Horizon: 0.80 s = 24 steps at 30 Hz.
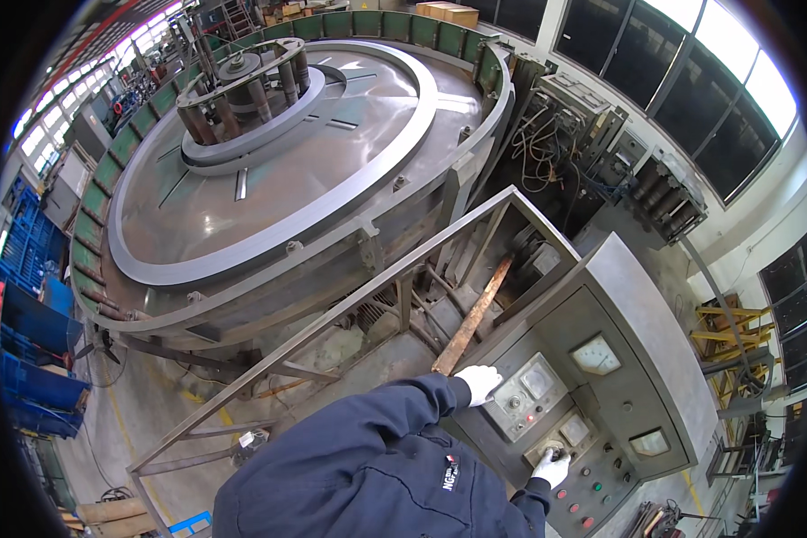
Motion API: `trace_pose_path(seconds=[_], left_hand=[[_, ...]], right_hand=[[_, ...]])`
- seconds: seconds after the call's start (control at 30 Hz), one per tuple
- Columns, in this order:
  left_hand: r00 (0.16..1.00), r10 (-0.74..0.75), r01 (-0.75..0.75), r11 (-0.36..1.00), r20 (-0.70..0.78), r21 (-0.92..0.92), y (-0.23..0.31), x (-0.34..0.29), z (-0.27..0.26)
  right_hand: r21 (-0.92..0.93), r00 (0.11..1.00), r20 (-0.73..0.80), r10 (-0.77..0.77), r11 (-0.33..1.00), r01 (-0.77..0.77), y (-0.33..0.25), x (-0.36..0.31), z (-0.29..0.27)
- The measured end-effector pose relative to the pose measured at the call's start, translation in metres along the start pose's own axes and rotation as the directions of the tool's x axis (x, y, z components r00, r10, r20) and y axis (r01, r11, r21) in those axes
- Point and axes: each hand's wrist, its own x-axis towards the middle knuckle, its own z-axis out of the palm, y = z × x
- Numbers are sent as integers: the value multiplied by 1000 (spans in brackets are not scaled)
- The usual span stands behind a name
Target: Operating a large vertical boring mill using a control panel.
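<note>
I stand at a grey control console [637, 269] in dark blue sleeves and white gloves. My left hand [480, 384] rests on the upper left edge of the console's sloping panel, beside a small control box [522, 394] with a dial gauge, a knob and a red light. Its fingers seem laid flat, holding nothing. Lower on the panel, my right hand [551, 467] has its fingers closed round a knob [556, 445], below a second gauge [574, 429]. Red push buttons [575, 507] and a green one [599, 487] sit beside that hand.
Beyond a metal railing [332, 314] stands a huge round machine table [269, 206] bearing a large metal ring [426, 99]. A wooden plank [475, 314] leans near the console. Bundled cables [542, 134] hang behind; yellow racks [735, 323] stand right, blue metalwork [31, 260] far left.
</note>
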Motion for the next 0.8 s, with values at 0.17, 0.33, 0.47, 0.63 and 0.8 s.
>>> trace_pose_path(seconds=[0.17, 0.33, 0.47, 0.63, 0.8], left_hand=[[1000, 20, -20, 1000, -12, 4, 2, 4, 6], [999, 24, -24, 1000, 32, 4, 6, 11, 4], [998, 32, -32, 999, 45, -7, 9, 16, -1], [998, 51, -52, 999, 27, 14, 6, 21, 4], [998, 47, -47, 999, 32, -3, 7, 21, 6]], right_hand=[[-8, 1000, 6, 29, 1000, -29, -4, -2, -1], [-3, 999, 2, 33, 999, -33, -9, -3, -5], [62, 1000, 4, 15, 998, -16, -4, -1, -1], [42, 1000, -11, 28, 999, -27, -12, -4, -5], [56, 1000, -16, 21, 998, -20, -15, -5, -8]])
